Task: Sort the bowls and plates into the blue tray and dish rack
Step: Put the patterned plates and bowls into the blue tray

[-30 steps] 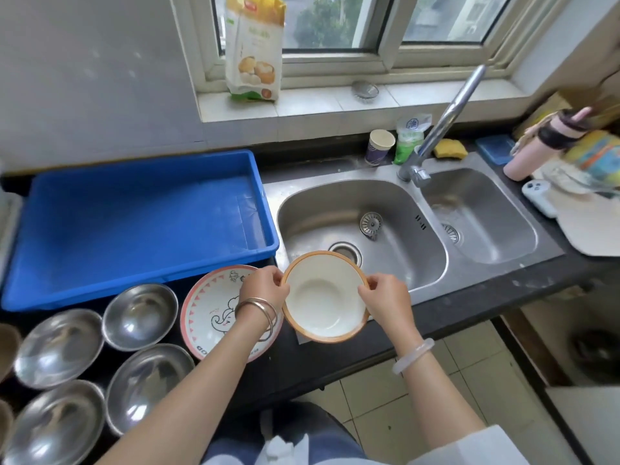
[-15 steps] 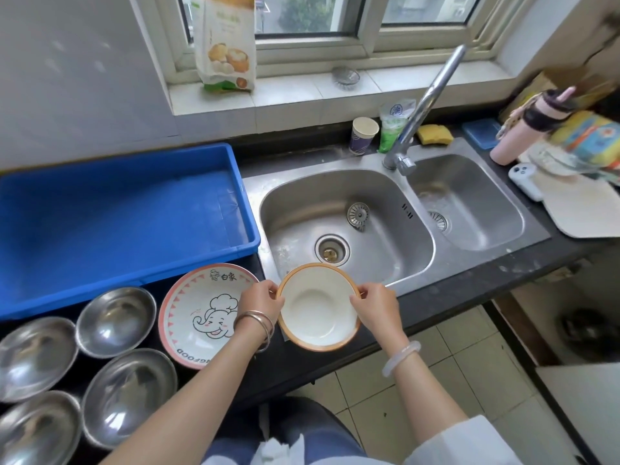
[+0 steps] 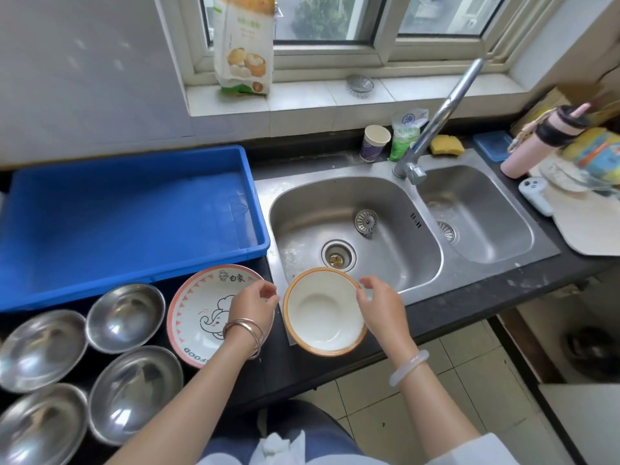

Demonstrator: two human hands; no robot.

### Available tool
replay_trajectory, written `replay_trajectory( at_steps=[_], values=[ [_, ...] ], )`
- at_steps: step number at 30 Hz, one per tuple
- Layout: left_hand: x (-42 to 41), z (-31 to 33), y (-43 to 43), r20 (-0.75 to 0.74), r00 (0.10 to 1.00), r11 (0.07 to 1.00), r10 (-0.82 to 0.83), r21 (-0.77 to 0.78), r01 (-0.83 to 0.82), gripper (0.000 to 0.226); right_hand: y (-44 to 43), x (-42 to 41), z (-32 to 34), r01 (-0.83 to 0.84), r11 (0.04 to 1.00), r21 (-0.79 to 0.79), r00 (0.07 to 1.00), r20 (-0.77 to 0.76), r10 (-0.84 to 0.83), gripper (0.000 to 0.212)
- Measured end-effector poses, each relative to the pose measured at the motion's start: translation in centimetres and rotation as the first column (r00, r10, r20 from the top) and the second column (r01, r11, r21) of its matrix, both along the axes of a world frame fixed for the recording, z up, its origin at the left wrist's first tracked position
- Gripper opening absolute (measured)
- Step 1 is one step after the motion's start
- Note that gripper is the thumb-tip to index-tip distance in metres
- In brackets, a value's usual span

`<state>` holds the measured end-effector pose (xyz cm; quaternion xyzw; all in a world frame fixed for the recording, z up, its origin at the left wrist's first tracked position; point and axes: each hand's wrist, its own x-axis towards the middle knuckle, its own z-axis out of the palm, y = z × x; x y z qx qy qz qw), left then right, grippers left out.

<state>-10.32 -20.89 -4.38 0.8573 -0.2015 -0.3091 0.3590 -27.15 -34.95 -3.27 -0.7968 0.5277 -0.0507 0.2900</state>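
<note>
A white bowl with an orange rim rests on the dark counter at the front edge of the sink. My left hand hovers just left of it, fingers apart, a small gap from the rim. On the bowl's right side, my right hand has loose fingertips at the rim and no grip. A pink-rimmed plate with an elephant drawing lies under my left wrist. Several steel bowls stand at the lower left. The blue tray sits behind them with nothing in it. No dish rack is in view.
A double steel sink with a tall tap lies behind the bowl. A paper cup, sponge and pink bottle stand at the back and right. A flour bag is on the windowsill.
Both hands held the orange-rimmed bowl tilted above the counter edge; now it lies flat on the counter and both hands have let go and drawn slightly apart.
</note>
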Motion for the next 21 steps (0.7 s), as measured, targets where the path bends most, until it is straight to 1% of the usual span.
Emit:
replay_trajectory(
  at_steps=[3, 5, 7, 9, 11, 13, 14, 16, 18, 21],
  values=[
    [1.7, 0.5, 1.4, 0.069, 0.995, 0.997, 0.075, 0.001, -0.076, 0.017, 0.5, 2.7, 1.0, -0.102, 0.993, -0.065, 0.991, 0.077, 0.106, 0.027],
    [2.8, 0.5, 2.6, 0.103, 0.984, 0.989, 0.147, 0.015, -0.150, 0.024, 1.4, 5.3, 1.2, -0.213, 0.976, -0.051, 0.969, 0.117, 0.218, 0.027],
    [3.7, 0.6, 4.0, 0.143, 0.966, 0.975, 0.215, 0.032, -0.222, 0.031, 2.6, 8.1, 1.0, -0.331, 0.943, -0.020, 0.936, 0.116, 0.332, 0.029],
    [4.6, 0.5, 5.5, 0.192, 0.947, 0.959, 0.255, 0.074, -0.274, 0.035, 3.7, 10.7, 0.6, -0.435, 0.900, 0.028, 0.900, 0.056, 0.433, 0.033],
    [5.1, 0.3, 7.0, 0.211, 0.934, 0.940, 0.289, 0.121, -0.318, 0.038, 4.5, 12.9, 0.0, -0.524, 0.850, 0.059, 0.847, -0.065, 0.527, 0.032],
    [5.4, -0.1, 8.2, 0.196, 0.936, 0.931, 0.293, 0.162, -0.326, 0.039, 4.9, 14.6, -0.6, -0.585, 0.807, 0.081, 0.786, -0.188, 0.588, 0.029],
    [5.4, -0.3, 8.6, 0.168, 0.943, 0.931, 0.286, 0.184, -0.315, 0.038, 4.9, 15.2, -0.9, -0.603, 0.792, 0.093, 0.763, -0.224, 0.607, 0.029],
    [5.3, -0.7, 9.2, 0.105, 0.962, 0.933, 0.250, 0.238, -0.269, 0.037, 5.0, 16.0, -1.6, -0.622, 0.773, 0.128, 0.733, -0.254, 0.632, 0.027],
    [5.2, -0.9, 9.4, 0.079, 0.967, 0.932, 0.242, 0.259, -0.254, 0.037, 4.9, 16.4, -2.1, -0.627, 0.763, 0.156, 0.718, -0.263, 0.644, 0.023],
    [5.1, -1.2, 9.4, 0.049, 0.936, 0.913, 0.350, 0.205, -0.352, 0.039, 4.9, 16.9, -2.5, -0.626, 0.764, 0.159, 0.720, -0.258, 0.644, 0.019]
  ],
)
